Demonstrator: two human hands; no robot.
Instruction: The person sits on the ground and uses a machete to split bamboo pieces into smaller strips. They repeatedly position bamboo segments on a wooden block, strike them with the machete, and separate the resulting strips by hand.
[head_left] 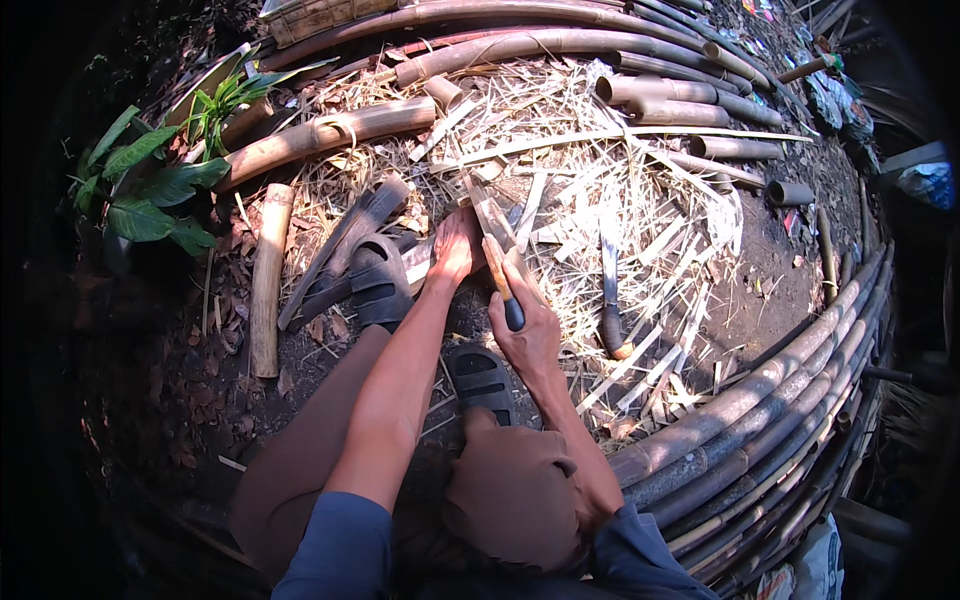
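Observation:
My right hand (530, 328) is closed around a tool with an orange-brown and black handle (502, 282). A long, flat, pale piece (489, 212) runs forward from it; I cannot tell whether this is its blade or split bamboo. Just left of it, my left hand (457, 243) is closed low on a bamboo piece (418, 262), its fingertips partly hidden. To the right, a large knife (610, 270) with a dark handle lies on bamboo shavings (570, 215). Dark sandals (380, 280) are on my feet, either side of the work.
Long bamboo poles (730, 430) curve along the right, and others (540, 42) lie across the back. Cut bamboo sections (270, 280) lie at left, with short tubes (740, 148) at far right. A leafy plant (145, 195) grows at left, near a pale crate (320, 18).

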